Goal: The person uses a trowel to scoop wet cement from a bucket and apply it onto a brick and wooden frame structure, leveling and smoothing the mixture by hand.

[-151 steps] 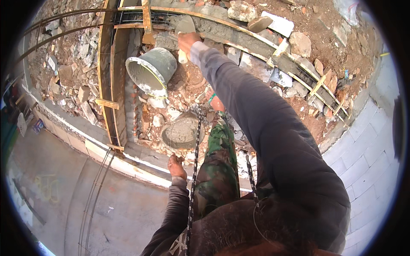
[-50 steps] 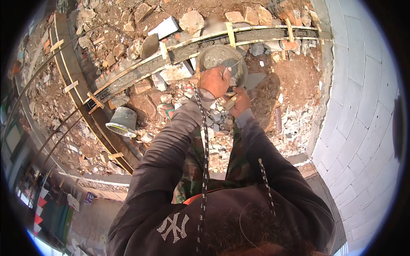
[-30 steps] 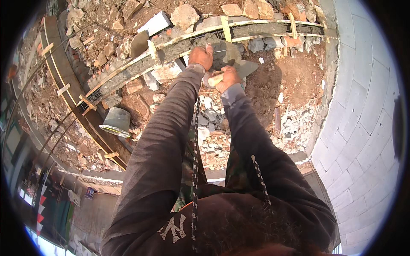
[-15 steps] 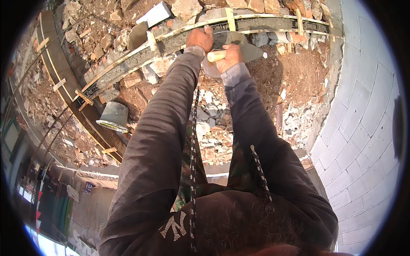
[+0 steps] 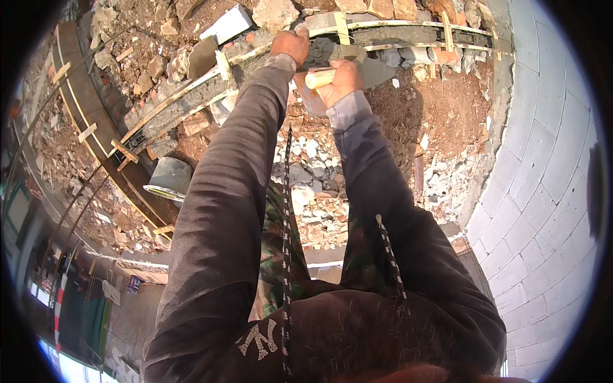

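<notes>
A: Status on the hands?
B: Landmark is the curved form (image 5: 396, 24). Right hand (image 5: 341, 80) is over its near board, fingers wrapped round the wooden handle (image 5: 319, 78) of a trowel (image 5: 378, 74).
A: Trowel blade?
B: Just on the near side of the form, tip toward the form's right end. Can't tell if it touches the board.
A: Left hand?
B: Left hand (image 5: 290, 46) is over the form, by the far board. Fingers curled in, narrow. Can't tell what they grip.
A: Anything between the hands?
B: Pale, blurred shape, looks like a pan (image 5: 310, 97), near side of the form, mostly hidden.
A: Rest?
B: Wooden crosspiece (image 5: 343, 29) spans the form just beside the hands. White block (image 5: 227, 24) beyond the far board. Grey bucket (image 5: 171, 173), near side, off the form's left end, tilted. Broken rubble (image 5: 313, 163) on the near side, block wall (image 5: 536, 147) past the form's right end.
</notes>
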Available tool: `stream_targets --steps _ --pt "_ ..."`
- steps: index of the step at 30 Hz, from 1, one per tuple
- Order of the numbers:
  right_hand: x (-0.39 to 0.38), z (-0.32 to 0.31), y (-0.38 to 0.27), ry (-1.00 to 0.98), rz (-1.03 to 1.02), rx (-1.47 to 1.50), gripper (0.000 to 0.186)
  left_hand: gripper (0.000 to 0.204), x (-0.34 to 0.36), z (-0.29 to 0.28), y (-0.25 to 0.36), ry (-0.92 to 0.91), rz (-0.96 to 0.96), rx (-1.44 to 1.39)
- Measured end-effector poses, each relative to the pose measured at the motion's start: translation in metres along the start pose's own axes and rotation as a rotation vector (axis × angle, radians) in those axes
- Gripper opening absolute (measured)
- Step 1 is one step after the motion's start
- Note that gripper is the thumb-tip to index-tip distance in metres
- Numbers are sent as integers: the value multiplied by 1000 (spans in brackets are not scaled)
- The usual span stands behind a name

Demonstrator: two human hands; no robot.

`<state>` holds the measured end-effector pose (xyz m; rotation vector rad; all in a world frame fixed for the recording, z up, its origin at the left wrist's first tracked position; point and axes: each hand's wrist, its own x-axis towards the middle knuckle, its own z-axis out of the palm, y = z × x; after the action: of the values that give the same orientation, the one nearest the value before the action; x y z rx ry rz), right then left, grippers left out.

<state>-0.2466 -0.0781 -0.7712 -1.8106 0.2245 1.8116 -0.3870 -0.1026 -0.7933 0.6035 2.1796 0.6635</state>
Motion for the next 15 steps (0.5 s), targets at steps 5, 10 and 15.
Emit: stream_targets --steps 5,10,15 --pt "-2 -18 1 -67 -87 -77 23 62 -12 9 0 38 26 177" --pt "7 -17 4 -124 -39 -61 30 62 3 9 -9 -10 -38 57" --pt "-11 -12 9 -56 -30 -11 22 63 -1 -12 5 -157 -174 -186"
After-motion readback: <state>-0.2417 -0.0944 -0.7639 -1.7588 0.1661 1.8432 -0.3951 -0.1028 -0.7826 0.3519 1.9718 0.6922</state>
